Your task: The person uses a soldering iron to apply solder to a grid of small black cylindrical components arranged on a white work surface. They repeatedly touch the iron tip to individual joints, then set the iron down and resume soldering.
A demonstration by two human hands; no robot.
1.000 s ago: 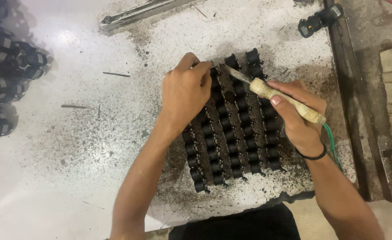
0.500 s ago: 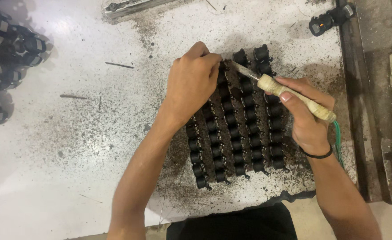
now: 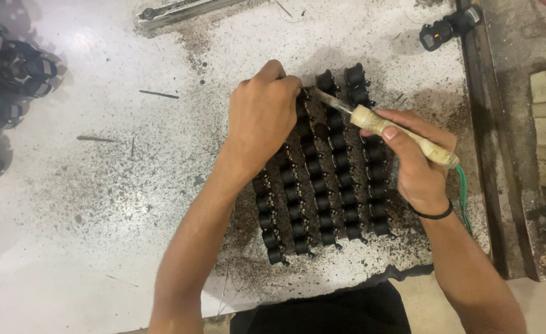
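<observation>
Centre of frame, worktable: white, soiled with dark grit.
Component grid: rows of small black parts, centre-right.
Left hand: fingers curled, pressing the grid's upper left corner.
Right hand: fingers clenched around soldering iron; tip touches the grid's upper rows.
Black pile: upper left.

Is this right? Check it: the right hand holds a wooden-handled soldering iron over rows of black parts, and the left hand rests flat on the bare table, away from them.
Not quite. In the head view the left hand rests on the rows of black parts themselves. The right hand does hold the wooden-handled soldering iron over them.
</observation>
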